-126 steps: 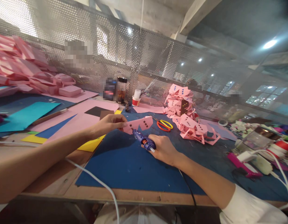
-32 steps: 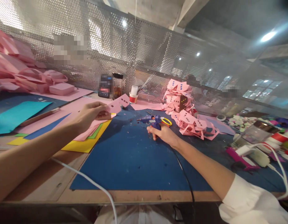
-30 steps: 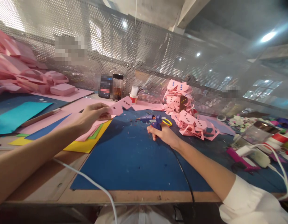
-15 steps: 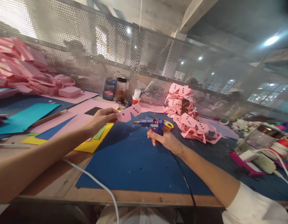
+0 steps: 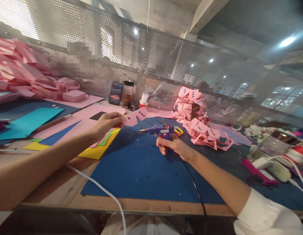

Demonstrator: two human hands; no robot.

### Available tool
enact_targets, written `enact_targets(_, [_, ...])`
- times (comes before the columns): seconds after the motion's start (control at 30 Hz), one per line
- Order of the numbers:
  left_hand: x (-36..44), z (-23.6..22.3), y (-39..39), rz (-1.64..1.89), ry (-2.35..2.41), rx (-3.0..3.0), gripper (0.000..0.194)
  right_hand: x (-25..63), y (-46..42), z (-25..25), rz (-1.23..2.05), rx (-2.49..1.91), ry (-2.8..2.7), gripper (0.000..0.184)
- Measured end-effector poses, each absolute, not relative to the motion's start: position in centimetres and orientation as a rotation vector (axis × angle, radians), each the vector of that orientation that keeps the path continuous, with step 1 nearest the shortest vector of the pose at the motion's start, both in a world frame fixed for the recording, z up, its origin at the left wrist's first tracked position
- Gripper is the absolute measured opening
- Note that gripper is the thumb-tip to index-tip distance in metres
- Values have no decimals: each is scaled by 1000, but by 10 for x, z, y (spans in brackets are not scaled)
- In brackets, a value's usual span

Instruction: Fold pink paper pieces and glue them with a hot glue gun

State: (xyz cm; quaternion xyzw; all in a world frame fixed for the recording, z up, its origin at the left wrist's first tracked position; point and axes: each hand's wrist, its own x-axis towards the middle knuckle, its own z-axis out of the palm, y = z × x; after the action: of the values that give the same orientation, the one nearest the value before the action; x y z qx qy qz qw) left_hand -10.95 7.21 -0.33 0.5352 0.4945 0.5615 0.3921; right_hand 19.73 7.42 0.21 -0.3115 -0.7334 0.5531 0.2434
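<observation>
— What is held by the left hand (image 5: 110, 122)?
— A notched pink paper strip (image 5: 132, 120), pinched above the smooth blue surface (image 5: 134, 176); a plastic glue gun (image 5: 156, 129) is gripped by the right hand (image 5: 177, 147).

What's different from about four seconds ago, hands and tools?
The left hand moved the pink paper cutout left and up in view; a gap now separates it from the glue gun. The right hand turned the gun to point left across the mat. Nothing was taken up or released. The scissors stayed put.
</observation>
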Motion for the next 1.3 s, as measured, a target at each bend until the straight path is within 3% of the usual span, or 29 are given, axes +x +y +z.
enact_targets(0.73, [-107, -5, 73, 1370, 1226, 1419, 23, 198, 77, -2, 1712, -712, -1824, 33])
enact_targets(1.3, [-100, -2, 66, 1104, 1168, 1502, 30, 197, 67, 9, 1724, -642, -1826, 31])
